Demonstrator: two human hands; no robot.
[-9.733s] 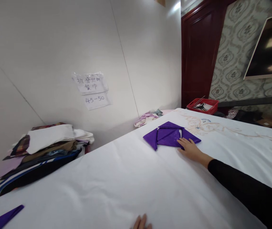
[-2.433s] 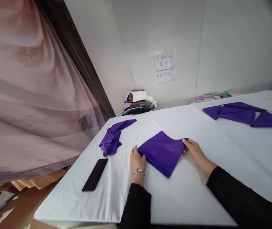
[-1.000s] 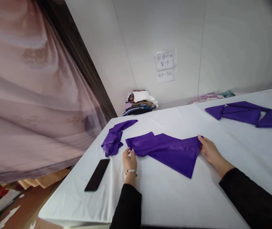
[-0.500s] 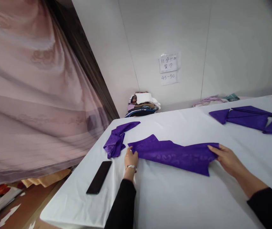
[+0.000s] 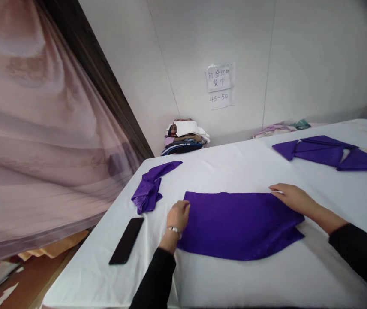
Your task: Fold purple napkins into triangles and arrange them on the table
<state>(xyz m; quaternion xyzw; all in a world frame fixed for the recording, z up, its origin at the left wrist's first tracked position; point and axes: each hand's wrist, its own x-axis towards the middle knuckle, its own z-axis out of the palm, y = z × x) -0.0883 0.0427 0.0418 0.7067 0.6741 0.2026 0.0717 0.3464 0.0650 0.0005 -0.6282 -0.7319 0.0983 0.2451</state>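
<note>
A purple cloth napkin (image 5: 231, 227) is stretched out between my hands over the front of the white-covered table (image 5: 215, 283). My left hand (image 5: 178, 214), with a bracelet at the wrist, is closed on its upper left edge. My right hand (image 5: 291, 198) pinches the far edge near the upper right corner. The napkin's lower right side is uneven, with a small pointed flap sticking out. Left of my left hand lies a crumpled purple cloth (image 5: 148, 191). Nearer me, a black phone (image 5: 126, 241) rests on the table.
Several folded purple cloths (image 5: 323, 152) lie at the far right. A stack of folded fabrics (image 5: 185, 139) stands by the wall, with pinkish cloth (image 5: 273, 129) farther right. Paper signs (image 5: 221, 81) hang above. A pink curtain (image 5: 42, 141) borders the table's left side.
The napkin has gone from a narrow, bunched strip to a broad, flatter sheet spreading toward me. My right hand has shifted left and up along it. The view has turned slightly right.
</note>
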